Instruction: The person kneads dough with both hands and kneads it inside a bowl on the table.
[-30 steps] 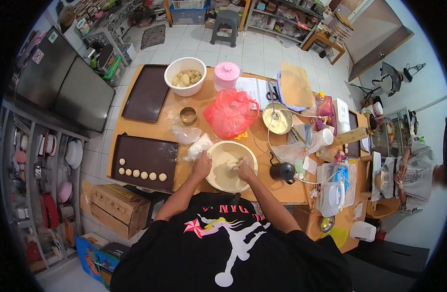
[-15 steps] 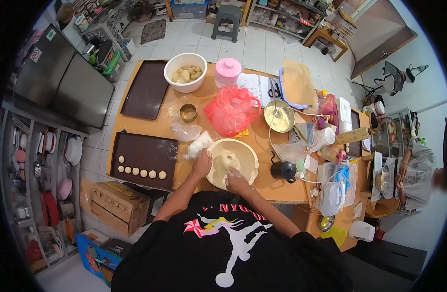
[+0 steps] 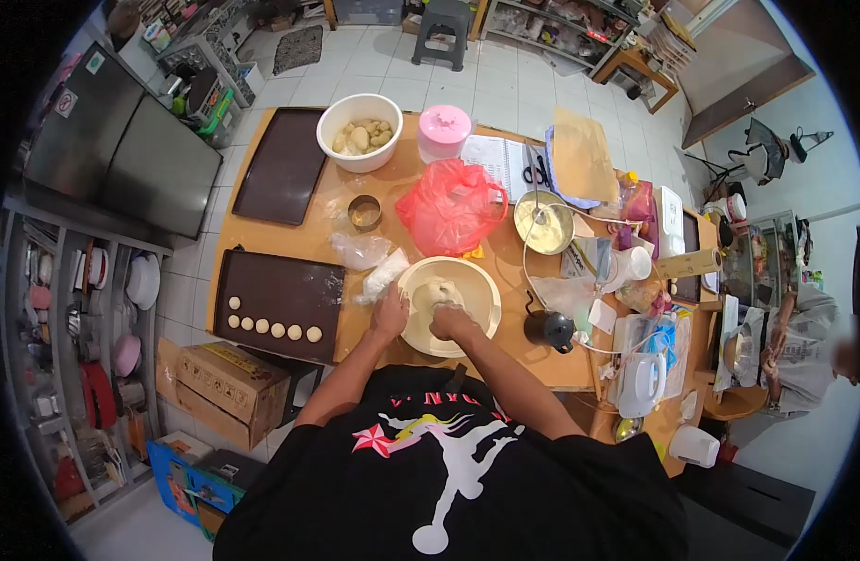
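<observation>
A cream bowl (image 3: 483,297) stands near the table's front edge with pale dough (image 3: 436,290) inside. My left hand (image 3: 390,310) is closed on the bowl's left rim. Inside the bowl, my right hand (image 3: 448,321) presses into the dough with its fingers curled. Left of the bowl, a dark tray (image 3: 285,290) holds several small round dough pieces (image 3: 278,330). A clear plastic bag (image 3: 385,275) of white powder lies against the bowl's upper left side. Just behind the bowl is a red plastic bag (image 3: 451,208).
A white tub (image 3: 360,134), pink container (image 3: 443,133) and metal ring (image 3: 364,213) stand farther back. A metal bowl (image 3: 544,224), dark jug (image 3: 548,330) and white cable are on the right. Another person (image 3: 804,351) is at the far right.
My right hand has moved from the bowl's right side to its middle, and its fingers have curled onto the dough. My left hand has stayed at the rim. The view has shifted slightly.
</observation>
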The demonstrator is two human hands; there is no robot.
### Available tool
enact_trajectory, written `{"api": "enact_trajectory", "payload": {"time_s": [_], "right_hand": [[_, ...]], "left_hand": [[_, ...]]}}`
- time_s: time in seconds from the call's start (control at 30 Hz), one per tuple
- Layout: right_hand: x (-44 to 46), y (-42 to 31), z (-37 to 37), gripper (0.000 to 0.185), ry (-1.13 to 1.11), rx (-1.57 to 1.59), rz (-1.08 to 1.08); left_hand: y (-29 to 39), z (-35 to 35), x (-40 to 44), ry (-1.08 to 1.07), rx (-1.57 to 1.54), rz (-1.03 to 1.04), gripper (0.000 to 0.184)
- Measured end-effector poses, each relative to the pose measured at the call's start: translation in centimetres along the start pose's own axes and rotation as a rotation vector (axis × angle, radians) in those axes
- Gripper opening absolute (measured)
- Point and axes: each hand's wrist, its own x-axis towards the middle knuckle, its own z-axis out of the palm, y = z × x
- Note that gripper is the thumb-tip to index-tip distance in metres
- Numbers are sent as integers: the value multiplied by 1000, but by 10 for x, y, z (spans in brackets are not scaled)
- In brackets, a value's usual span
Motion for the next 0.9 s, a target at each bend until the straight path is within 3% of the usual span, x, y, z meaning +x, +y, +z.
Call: {"api": "enact_trajectory", "payload": {"time_s": [0.2,0.3,0.43,0.57,0.67,0.77,0.87,0.9], "right_hand": [[15,-14,4,32,47,-222,-85],[58,29,30,33,9,-72,-172],[25,67,50,47,148,317,-349],[-24,52,39,44,85,254,-215],[-38,57,53,36,226,50,-244],[-62,40,45,24,541,-2,-194],[-54,42,45,16,804,10,-285],[-52,42,46,16,787,36,-263]], "left_hand": [[1,-1,0,-6,13,7,31],[-3,2,0,31,7,53,31],[-8,9,0,53,-56,45,30],[-13,14,3,63,-81,25,29],[-9,11,3,36,-58,-1,28],[-6,7,0,35,-62,9,29],[-4,5,-1,29,-66,-6,31],[-4,5,-1,22,-62,-18,32]]}}
